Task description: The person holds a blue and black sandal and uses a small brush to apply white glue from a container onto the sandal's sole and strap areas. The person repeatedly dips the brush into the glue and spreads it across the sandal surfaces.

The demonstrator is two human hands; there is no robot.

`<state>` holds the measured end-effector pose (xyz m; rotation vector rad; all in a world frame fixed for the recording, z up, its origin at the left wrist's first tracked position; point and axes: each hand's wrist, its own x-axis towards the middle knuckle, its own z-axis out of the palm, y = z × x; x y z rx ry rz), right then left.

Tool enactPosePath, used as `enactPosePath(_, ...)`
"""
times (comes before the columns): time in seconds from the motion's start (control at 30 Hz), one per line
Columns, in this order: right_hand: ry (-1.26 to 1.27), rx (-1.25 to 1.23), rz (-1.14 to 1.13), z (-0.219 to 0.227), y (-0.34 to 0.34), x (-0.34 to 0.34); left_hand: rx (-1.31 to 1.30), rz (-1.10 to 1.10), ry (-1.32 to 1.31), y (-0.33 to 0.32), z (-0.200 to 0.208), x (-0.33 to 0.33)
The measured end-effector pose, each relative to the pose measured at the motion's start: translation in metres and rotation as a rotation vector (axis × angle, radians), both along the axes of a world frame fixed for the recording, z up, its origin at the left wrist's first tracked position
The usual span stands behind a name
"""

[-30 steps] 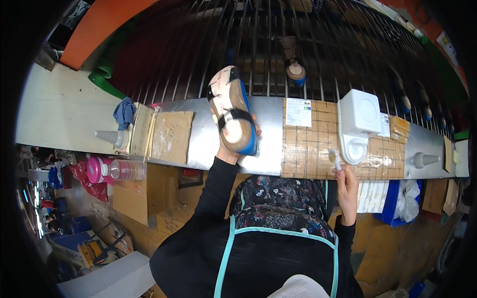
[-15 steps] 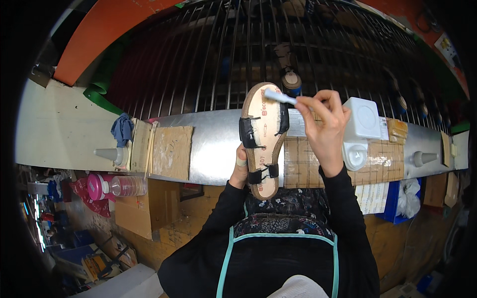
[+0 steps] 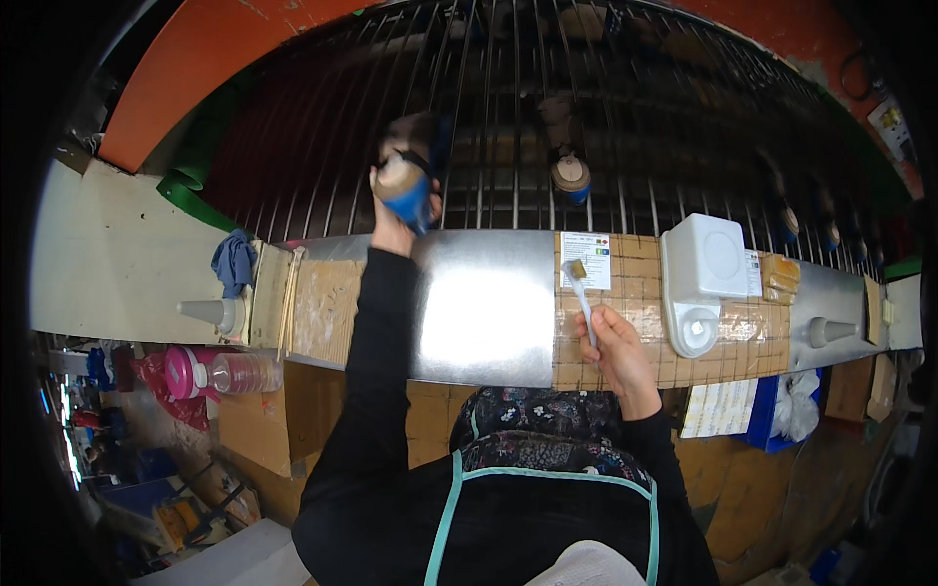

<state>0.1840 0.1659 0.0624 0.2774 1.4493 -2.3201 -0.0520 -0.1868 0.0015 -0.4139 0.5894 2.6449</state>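
Note:
At the left of the far rack, my left hand [image 3: 393, 230] grips a motion-blurred sandal [image 3: 403, 174], fingers wrapped on both sides of its end. That sandal has a pale footbed, dark upper parts and a bright blue piece at the near end. Lower right, my right hand [image 3: 616, 354] pinches a small white-handled brush [image 3: 583, 301]. Its yellowish-brown bristles point up and away, over a printed sheet [image 3: 596, 251] on the cardboard mat [image 3: 625, 332]. Another sandal [image 3: 571, 174] with a blue end rests on the rack, apart from both hands.
Metal bars of the rack [image 3: 479, 195] cross the far side. On the bench [image 3: 484, 322] stand a white plastic dispenser [image 3: 705, 259], a yellowish block [image 3: 780, 280], grey cones [image 3: 831, 332] and a wooden board [image 3: 327, 303]. A blue bin [image 3: 767, 420] with plastic bags sits lower right.
My left hand has moved from the near bench edge out to the rack at the far left. My right hand has drawn the brush down, away from where the sandal was held over the bench.

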Motion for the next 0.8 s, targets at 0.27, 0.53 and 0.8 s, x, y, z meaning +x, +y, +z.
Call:
enactPosePath(0.27,-0.017,-0.010,-0.092,-0.006,0.008,0.009,0.015,0.560,-0.028,-0.108,-0.045,-0.143)
enactPosePath(0.53,0.040,-0.048,-0.036,0.002,0.002,0.005,-0.357,0.623,-0.151,-0.082,-0.036,-0.098)
enactPosePath(0.8,0.102,0.405,0.229,0.012,-0.064,-0.001,-1.702,0.608,0.451,-0.084,0.061,0.198)
